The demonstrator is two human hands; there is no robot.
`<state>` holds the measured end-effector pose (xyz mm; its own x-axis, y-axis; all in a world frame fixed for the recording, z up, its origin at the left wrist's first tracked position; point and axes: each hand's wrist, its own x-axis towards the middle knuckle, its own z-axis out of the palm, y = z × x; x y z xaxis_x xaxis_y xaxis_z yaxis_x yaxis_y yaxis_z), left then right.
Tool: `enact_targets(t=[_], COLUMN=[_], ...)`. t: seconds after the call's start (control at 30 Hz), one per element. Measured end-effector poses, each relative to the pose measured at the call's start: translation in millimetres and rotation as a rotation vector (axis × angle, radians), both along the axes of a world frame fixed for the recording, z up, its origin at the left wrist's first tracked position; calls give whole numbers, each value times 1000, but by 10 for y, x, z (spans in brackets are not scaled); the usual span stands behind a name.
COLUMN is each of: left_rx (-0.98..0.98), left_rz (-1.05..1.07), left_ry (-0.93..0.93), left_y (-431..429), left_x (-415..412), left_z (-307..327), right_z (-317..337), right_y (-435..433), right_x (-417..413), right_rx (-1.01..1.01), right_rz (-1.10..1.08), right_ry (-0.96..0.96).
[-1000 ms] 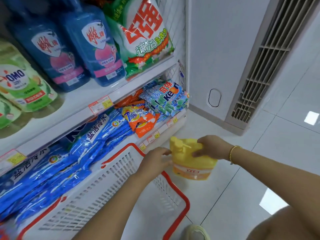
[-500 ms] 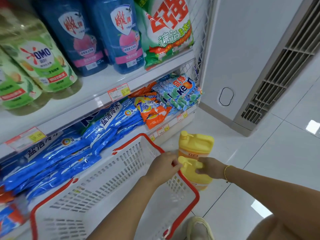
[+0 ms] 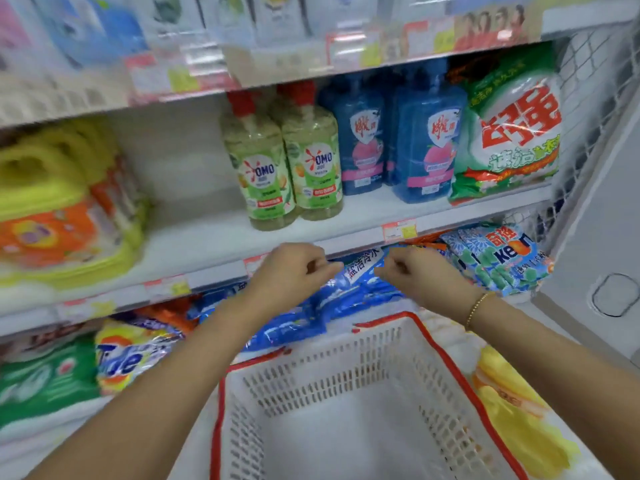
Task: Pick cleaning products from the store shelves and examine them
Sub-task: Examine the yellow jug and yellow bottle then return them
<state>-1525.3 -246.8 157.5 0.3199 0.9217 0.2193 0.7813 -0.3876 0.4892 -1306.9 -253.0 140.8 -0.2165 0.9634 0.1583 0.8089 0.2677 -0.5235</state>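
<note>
Head view: you're reaching for a pick. Left hand and right hand curled, apparently empty, at blue bags lying under shelf. Next: grip one bag, lift clear of basket.

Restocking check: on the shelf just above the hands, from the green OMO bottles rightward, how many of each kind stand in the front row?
Green OMO bottles: 2
Blue bottles: 2
Green-and-white powder bag: 1
Total: 5
</note>
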Motion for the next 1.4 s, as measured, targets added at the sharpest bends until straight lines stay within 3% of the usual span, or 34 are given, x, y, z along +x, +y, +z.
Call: enact_targets(t=[0.13,0.27,0.4,0.53,0.73,0.9,1.1,1.23,1.4], left_rx=[159,347,354,295,-7,-25,172,284,242], left_rz=[322,687,900,807,612,493,502,448,371], left_ry=[-287,-392,-488,-688,-869,-933,-577,-513,-597], left_y=[77,62,49,187,319,102,-307,-518,-808], left_x=[-1146,-2213,-2990,-3570,-3912,-3902,-3464,-3146,-2805], left_z=[337,411,430,479,422,333,245,315,600], right_z=[331,396,160,-123,-236,-92,-28,-64,189], right_y=[286,613,870,955,1027,1042,644,462,187], right_x=[-1040,-1969,-2707,-3097,-3199,-3272,-3533,-3506,-3097], right_rx=[72,134,43,82,171,79,-80,-163,-47], right_rz=[181,240,301,297,265,252,334,284,348], right_ry=[70,46,-141,-302,-274,-293,367,668,827])
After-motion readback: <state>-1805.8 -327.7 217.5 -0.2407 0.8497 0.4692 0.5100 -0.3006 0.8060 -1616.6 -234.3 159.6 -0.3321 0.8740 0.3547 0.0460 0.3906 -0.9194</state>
